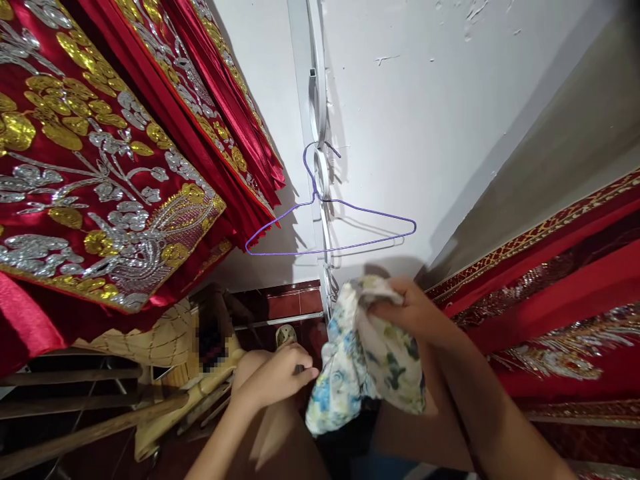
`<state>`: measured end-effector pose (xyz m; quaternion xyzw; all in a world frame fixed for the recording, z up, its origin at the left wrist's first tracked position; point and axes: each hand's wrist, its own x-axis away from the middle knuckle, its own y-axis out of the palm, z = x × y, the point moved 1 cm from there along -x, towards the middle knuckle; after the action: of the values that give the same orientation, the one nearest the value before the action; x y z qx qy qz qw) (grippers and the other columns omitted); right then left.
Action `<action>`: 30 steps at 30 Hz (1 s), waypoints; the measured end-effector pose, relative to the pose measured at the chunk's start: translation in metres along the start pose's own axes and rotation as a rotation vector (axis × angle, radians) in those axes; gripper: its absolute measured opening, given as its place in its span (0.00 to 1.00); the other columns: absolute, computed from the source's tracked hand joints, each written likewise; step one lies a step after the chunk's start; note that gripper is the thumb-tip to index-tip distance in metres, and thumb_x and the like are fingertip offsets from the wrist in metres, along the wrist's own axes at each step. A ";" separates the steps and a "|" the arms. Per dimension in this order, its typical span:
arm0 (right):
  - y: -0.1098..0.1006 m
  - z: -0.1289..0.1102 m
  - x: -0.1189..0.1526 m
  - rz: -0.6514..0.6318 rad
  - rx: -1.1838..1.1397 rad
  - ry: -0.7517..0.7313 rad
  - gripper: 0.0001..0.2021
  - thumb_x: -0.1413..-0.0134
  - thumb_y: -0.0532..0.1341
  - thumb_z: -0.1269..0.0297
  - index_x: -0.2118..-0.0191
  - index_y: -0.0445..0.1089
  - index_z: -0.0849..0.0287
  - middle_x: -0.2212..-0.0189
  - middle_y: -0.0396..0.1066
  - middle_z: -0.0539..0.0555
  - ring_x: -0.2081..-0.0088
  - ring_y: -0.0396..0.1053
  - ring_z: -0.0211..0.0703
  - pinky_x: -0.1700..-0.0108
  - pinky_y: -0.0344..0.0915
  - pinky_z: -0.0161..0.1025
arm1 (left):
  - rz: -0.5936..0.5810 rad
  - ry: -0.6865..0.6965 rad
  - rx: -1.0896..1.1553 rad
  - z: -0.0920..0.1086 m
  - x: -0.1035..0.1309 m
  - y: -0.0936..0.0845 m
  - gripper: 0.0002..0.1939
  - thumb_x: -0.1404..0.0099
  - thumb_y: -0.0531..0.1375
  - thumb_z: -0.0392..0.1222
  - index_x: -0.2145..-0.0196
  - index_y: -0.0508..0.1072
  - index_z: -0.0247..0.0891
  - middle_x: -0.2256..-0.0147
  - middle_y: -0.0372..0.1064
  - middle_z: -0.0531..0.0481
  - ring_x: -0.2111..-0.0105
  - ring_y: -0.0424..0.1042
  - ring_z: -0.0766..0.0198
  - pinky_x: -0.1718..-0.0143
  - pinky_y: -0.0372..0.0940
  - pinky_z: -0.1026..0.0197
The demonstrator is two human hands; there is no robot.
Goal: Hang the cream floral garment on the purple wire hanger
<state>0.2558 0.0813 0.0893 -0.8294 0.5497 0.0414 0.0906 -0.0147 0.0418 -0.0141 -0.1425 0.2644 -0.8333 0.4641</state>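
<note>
White rack (321,87), purple hanger (316,196), patterned cloth (345,360), right hand (410,310), left hand (285,373).
I find the hanger hooked at the rack's edge, long axis crosswise, beyond both hands; the right is nearer. The cloth hangs bunched below the hanger's lower bar, its upper edge gripped by the right hand, fingertips obscured by folds. Left fingers are half-curled, apparently empty; contact uncertain. The rack's top is cut off.
</note>
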 end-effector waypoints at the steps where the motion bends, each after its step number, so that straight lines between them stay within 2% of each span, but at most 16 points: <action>1: -0.006 -0.007 -0.004 0.088 0.023 -0.034 0.08 0.52 0.64 0.66 0.79 0.70 0.59 0.81 0.65 0.47 0.79 0.60 0.37 0.76 0.57 0.34 | -0.028 -0.025 -0.012 -0.006 0.004 -0.008 0.16 0.34 0.64 0.46 0.78 0.75 0.41 0.68 0.78 0.46 0.62 0.77 0.55 0.53 0.68 0.58; 2: -0.010 -0.013 -0.007 0.146 0.032 -0.058 0.08 0.51 0.64 0.66 0.79 0.70 0.59 0.81 0.65 0.47 0.79 0.61 0.37 0.77 0.58 0.34 | -0.033 -0.044 -0.002 -0.009 0.008 -0.015 0.14 0.31 0.61 0.45 0.75 0.77 0.41 0.60 0.79 0.44 0.54 0.76 0.52 0.48 0.66 0.56; 4: -0.011 -0.022 -0.011 0.134 0.039 -0.089 0.10 0.51 0.66 0.65 0.79 0.69 0.58 0.81 0.64 0.47 0.79 0.60 0.37 0.77 0.59 0.34 | 0.087 -0.065 0.075 -0.008 0.011 -0.029 0.08 0.30 0.60 0.44 0.63 0.79 0.43 0.45 0.73 0.41 0.41 0.69 0.49 0.39 0.61 0.51; 5: -0.007 -0.025 -0.012 0.068 0.043 -0.099 0.11 0.51 0.66 0.64 0.80 0.68 0.58 0.82 0.64 0.47 0.79 0.60 0.37 0.76 0.59 0.34 | 0.163 -0.059 0.126 -0.004 0.009 -0.033 0.08 0.30 0.60 0.44 0.57 0.79 0.45 0.41 0.70 0.41 0.38 0.66 0.48 0.37 0.58 0.49; 7: 0.004 -0.031 -0.013 -0.125 0.048 -0.112 0.14 0.49 0.67 0.62 0.81 0.67 0.58 0.82 0.62 0.47 0.79 0.58 0.35 0.76 0.60 0.33 | 0.261 -0.021 0.210 0.009 0.002 -0.035 0.19 0.33 0.63 0.43 0.44 0.74 0.48 0.36 0.64 0.41 0.35 0.62 0.48 0.34 0.54 0.46; 10: 0.020 -0.035 -0.013 -0.377 0.038 -0.117 0.18 0.47 0.68 0.60 0.82 0.65 0.57 0.83 0.60 0.46 0.79 0.55 0.33 0.76 0.60 0.32 | 0.235 0.082 0.264 0.031 -0.016 -0.026 0.32 0.37 0.68 0.41 0.36 0.68 0.48 0.37 0.66 0.40 0.37 0.65 0.47 0.38 0.61 0.48; 12: 0.021 -0.034 -0.013 -0.422 0.023 -0.104 0.18 0.48 0.68 0.59 0.83 0.66 0.58 0.83 0.60 0.46 0.79 0.56 0.33 0.75 0.61 0.32 | 0.062 0.139 0.242 0.039 -0.026 -0.017 0.21 0.37 0.67 0.42 0.46 0.77 0.44 0.51 0.77 0.42 0.50 0.76 0.50 0.49 0.70 0.54; 14: 0.011 -0.031 -0.012 -0.320 0.004 -0.084 0.17 0.51 0.70 0.56 0.82 0.68 0.58 0.82 0.63 0.47 0.79 0.59 0.35 0.75 0.62 0.34 | -0.183 0.155 0.199 0.038 -0.028 -0.009 0.08 0.33 0.63 0.43 0.63 0.82 0.40 0.68 0.78 0.48 0.67 0.76 0.58 0.64 0.70 0.61; 16: -0.005 -0.028 -0.011 -0.138 -0.020 -0.078 0.17 0.53 0.71 0.53 0.81 0.72 0.58 0.81 0.68 0.49 0.79 0.62 0.38 0.75 0.62 0.35 | -0.313 0.134 0.164 0.028 -0.020 -0.004 0.13 0.32 0.61 0.43 0.72 0.80 0.39 0.76 0.73 0.51 0.75 0.71 0.63 0.70 0.66 0.64; 17: -0.013 -0.027 -0.011 -0.058 -0.023 -0.089 0.16 0.54 0.72 0.52 0.80 0.73 0.58 0.80 0.69 0.50 0.79 0.63 0.38 0.76 0.62 0.36 | -0.269 0.117 0.163 0.021 -0.013 -0.003 0.12 0.33 0.62 0.44 0.73 0.80 0.40 0.77 0.72 0.51 0.75 0.70 0.63 0.71 0.65 0.64; 19: -0.025 -0.025 -0.013 0.023 0.035 -0.131 0.14 0.55 0.72 0.54 0.79 0.74 0.58 0.80 0.71 0.50 0.79 0.64 0.39 0.76 0.61 0.36 | -0.037 0.047 0.189 0.006 0.004 -0.008 0.08 0.37 0.63 0.44 0.72 0.81 0.42 0.74 0.74 0.50 0.71 0.72 0.59 0.68 0.67 0.62; 22: -0.034 -0.017 -0.027 0.134 0.260 -0.216 0.07 0.54 0.71 0.61 0.72 0.78 0.58 0.74 0.77 0.53 0.72 0.72 0.46 0.70 0.66 0.39 | 0.255 -0.110 0.312 -0.005 0.031 -0.028 0.10 0.39 0.61 0.47 0.69 0.82 0.44 0.67 0.76 0.46 0.64 0.73 0.53 0.64 0.68 0.57; 24: -0.033 -0.006 -0.041 0.259 0.374 -0.216 0.11 0.51 0.67 0.64 0.60 0.81 0.57 0.60 0.81 0.56 0.59 0.76 0.52 0.58 0.70 0.42 | 0.249 -0.165 0.420 -0.001 0.042 -0.048 0.14 0.36 0.58 0.50 0.70 0.80 0.42 0.69 0.74 0.46 0.67 0.72 0.54 0.67 0.66 0.58; 26: -0.030 0.010 -0.057 0.317 0.401 -0.176 0.19 0.48 0.63 0.65 0.50 0.79 0.55 0.49 0.78 0.56 0.48 0.73 0.53 0.47 0.67 0.45 | 0.178 -0.178 0.436 0.009 0.046 -0.069 0.16 0.32 0.56 0.52 0.69 0.78 0.41 0.72 0.72 0.48 0.71 0.69 0.57 0.71 0.64 0.61; 28: -0.026 0.028 -0.071 0.283 0.379 -0.128 0.18 0.47 0.60 0.65 0.51 0.78 0.54 0.51 0.78 0.55 0.47 0.72 0.51 0.44 0.64 0.45 | 0.125 -0.165 0.254 0.017 0.044 -0.088 0.14 0.31 0.57 0.52 0.64 0.78 0.42 0.70 0.73 0.49 0.70 0.70 0.57 0.68 0.66 0.61; 30: -0.022 0.043 -0.079 0.224 0.361 -0.095 0.11 0.43 0.58 0.62 0.62 0.77 0.56 0.62 0.77 0.53 0.57 0.72 0.47 0.51 0.65 0.42 | 0.126 -0.103 -0.048 0.016 0.040 -0.101 0.11 0.33 0.61 0.51 0.60 0.80 0.44 0.66 0.77 0.48 0.65 0.73 0.55 0.55 0.68 0.56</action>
<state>0.2464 0.1695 0.0630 -0.7304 0.6323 -0.0090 0.2583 -0.0990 0.0463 0.0569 -0.1795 0.2685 -0.7875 0.5250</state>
